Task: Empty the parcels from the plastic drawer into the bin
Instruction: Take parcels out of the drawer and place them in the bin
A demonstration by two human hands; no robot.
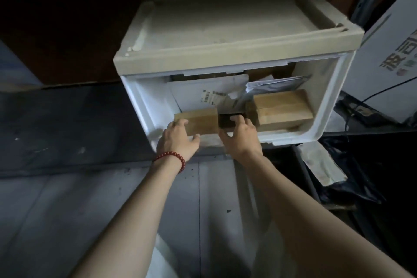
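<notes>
The plastic drawer (237, 88) takes up the middle of the view, its front open and tipped toward the person, resting above a grey floor (90, 210). Inside lie the parcels: a white mailer (198, 95) flat at the back, a grey bag (270, 86) over a large cardboard box (282, 106) on the right, a smaller cardboard box (198, 119) front left, and a small dark box (228, 121) between the two. No bin can be told apart for certain; the dark bags at lower right may belong to it.

To do this step well, I would draw the two front parcels out together, lifting them over the drawer's lip so nothing behind snags or spills.

The left hand (178, 140), with a red bead bracelet (171, 158) at the wrist, is spread half open, fingers on top of the smaller cardboard box and thumb at its front edge. The right hand (242, 135) curls loosely over the small dark box, thumb below; neither grip looks fully closed.
</notes>
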